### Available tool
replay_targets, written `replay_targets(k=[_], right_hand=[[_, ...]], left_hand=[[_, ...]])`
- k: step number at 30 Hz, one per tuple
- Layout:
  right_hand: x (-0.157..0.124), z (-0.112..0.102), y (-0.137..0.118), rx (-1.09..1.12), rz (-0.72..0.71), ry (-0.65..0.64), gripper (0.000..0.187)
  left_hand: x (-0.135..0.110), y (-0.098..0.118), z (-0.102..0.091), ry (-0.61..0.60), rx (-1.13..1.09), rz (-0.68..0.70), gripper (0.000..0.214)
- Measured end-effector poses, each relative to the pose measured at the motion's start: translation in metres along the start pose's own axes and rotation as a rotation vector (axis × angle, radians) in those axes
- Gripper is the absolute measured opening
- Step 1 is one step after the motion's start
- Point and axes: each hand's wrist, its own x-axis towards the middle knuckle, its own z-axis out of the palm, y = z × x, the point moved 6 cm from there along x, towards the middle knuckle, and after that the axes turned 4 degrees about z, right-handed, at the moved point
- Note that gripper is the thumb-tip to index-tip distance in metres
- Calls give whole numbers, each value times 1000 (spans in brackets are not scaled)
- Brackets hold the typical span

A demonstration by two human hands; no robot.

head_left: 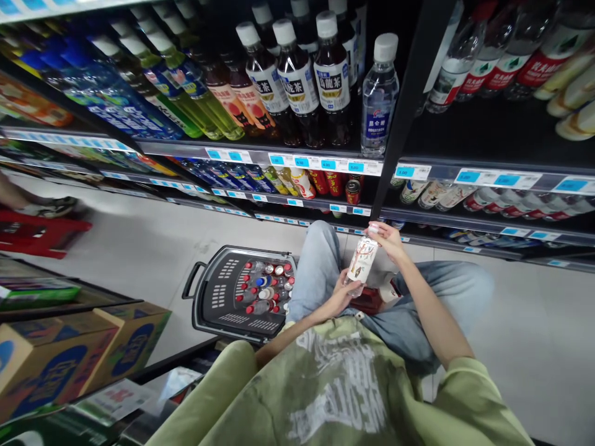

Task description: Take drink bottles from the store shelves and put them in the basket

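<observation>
A clear bottle with a white label, printed with a branching reddish drawing, is held tilted over my lap. My left hand is wrapped around its lower end. Up at the cap, the fingers of my right hand are closed on the bottle's top. Between my legs, partly hidden by the hands and bottle, is a dark red thing whose kind I cannot make out. On the floor to my left stands a dark grey shopping basket holding several small bottles, many with red caps.
Ahead, shelves carry rows of drinks, including dark tea bottles and a single clear bottle. Cardboard boxes stand at the lower left. Farther left, another person's foot rests by a red stool.
</observation>
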Motion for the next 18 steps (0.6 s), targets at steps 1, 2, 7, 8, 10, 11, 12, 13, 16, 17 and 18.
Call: replay_targets(k=[1,2,7,8,10,11,12,13,16,17,18], right_hand=[[1,-2,1,12,-9,35,61],[2,-4,3,24,-18,74,61],[7,-15,14,84,-43,236,62],[8,-16,17,95,-46,254,61],[11,-17,21,111,-55,268,61],[13,-17,22,114,-58,259,61],[14,-17,23,118,-56,240,60],[15,-16,24,126,-47,210,58],[16,-11,22,203,16,77,56],[15,-8,20,242,39,27,57],[14,-5,18,279,57,-20,57]], left_hand=[[2,0,-2,26,-25,-11,77],[5,1,-4,52,-52,-20,74],[17,14,-11,140,-218,-90,46],[17,14,-11,140,-263,-128,40],[14,11,-7,103,-342,-223,31],[12,9,-4,66,-369,-266,30],[10,7,-1,25,-383,-300,31],[8,6,1,-18,-387,-327,33],[3,0,6,-116,-348,-416,47],[1,-2,6,-145,-323,-451,54],[0,-4,7,-175,-295,-481,61]])
